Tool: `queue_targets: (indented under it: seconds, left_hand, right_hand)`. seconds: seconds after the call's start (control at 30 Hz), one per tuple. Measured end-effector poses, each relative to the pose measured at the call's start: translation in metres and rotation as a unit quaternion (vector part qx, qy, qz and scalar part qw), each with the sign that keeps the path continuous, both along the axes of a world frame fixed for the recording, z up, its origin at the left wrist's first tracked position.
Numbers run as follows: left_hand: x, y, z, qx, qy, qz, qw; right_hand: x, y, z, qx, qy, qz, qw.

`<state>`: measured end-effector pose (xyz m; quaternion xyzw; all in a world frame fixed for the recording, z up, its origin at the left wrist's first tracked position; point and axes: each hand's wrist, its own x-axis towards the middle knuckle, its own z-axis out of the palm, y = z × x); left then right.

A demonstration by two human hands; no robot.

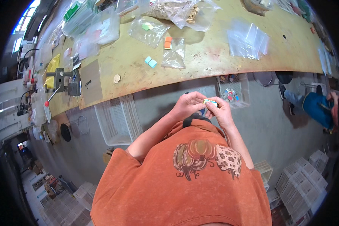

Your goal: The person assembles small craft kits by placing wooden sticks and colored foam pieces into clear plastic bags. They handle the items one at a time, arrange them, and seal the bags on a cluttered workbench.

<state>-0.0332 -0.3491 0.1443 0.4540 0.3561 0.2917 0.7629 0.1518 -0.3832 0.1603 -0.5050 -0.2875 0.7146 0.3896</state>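
Note:
In front of my waist, below the table's near edge, my two hands meet at a small flat block piece (210, 102) with blue, white and yellow on it. My right hand (222, 112) pinches it, thumb on top. From the other side, the curled fingers of my left hand (189, 104) close on its left end; part of the piece is hidden by the fingers. On the table beyond lie a pair of light-blue blocks (150, 62), and orange blocks (168, 43) on a clear plastic bag (174, 56).
A long yellowish table (211, 52) spans the far side, bearing a stack of clear bags (248, 40), a bag of wooden pieces (177, 13) and a lever-handled tool (60, 81). White crates (118, 120) stand beneath its edge. At right is another person (316, 107).

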Motion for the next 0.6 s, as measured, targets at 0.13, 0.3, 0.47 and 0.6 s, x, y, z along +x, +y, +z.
queue_targets:
  seconds: [0.13, 0.3, 0.47, 0.6]
  left_hand:
    - [-0.009, -0.009, -0.013, -0.045, -0.022, 0.031, 0.998]
    - [-0.022, -0.018, -0.007, -0.085, -0.012, 0.045, 0.995]
    - [-0.023, -0.030, 0.001, -0.096, -0.021, 0.057, 0.994]
    - [-0.022, -0.032, 0.014, -0.083, -0.018, 0.067, 0.994]
  right_hand:
    - [-0.003, -0.004, 0.001, -0.029, 0.031, 0.031, 0.999]
    - [-0.008, -0.007, 0.005, -0.040, 0.069, 0.055, 0.995]
    - [-0.012, -0.013, -0.023, 0.058, 0.012, 0.052, 0.997]
    - [-0.022, -0.015, -0.003, 0.075, 0.050, 0.020, 0.996]
